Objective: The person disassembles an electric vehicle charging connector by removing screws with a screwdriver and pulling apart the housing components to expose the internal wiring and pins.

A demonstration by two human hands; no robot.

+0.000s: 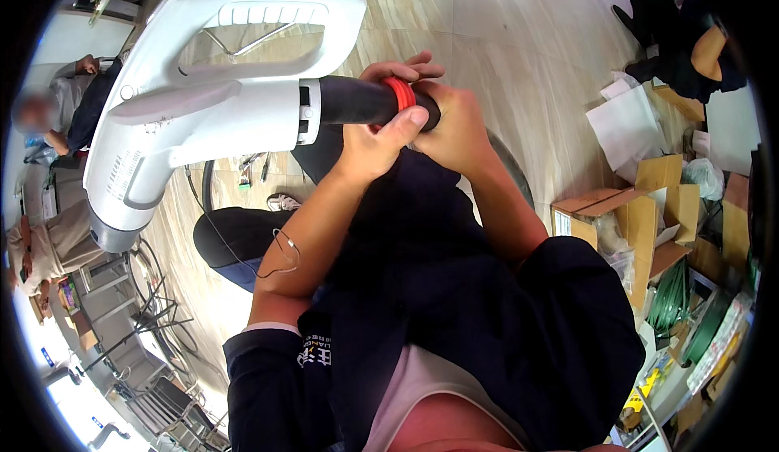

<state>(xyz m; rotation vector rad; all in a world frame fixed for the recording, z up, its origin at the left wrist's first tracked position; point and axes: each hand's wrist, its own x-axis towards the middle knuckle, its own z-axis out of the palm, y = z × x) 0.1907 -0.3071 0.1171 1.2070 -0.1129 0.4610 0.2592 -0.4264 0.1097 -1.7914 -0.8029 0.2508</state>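
Head: both hands [369, 145] on black tube [347, 101] (red coil [400, 93]).

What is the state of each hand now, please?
Left hand: closed, holding the black tube at the red band.
Right hand: closed around the same tube, near its end.

The dark navy shirt [487, 306] carries lettering [315, 350] on the left of its chest, only partly legible: large white characters beside smaller Latin capitals, with a yellow-orange accent among them, the rest lost in the folds; the white charging gun [182, 127] bears a block of fine dark print [123, 174] on its side, too small to read; a white label [561, 223] with faint print, likewise unreadable, stands on an open cardboard box [599, 201] at the right.
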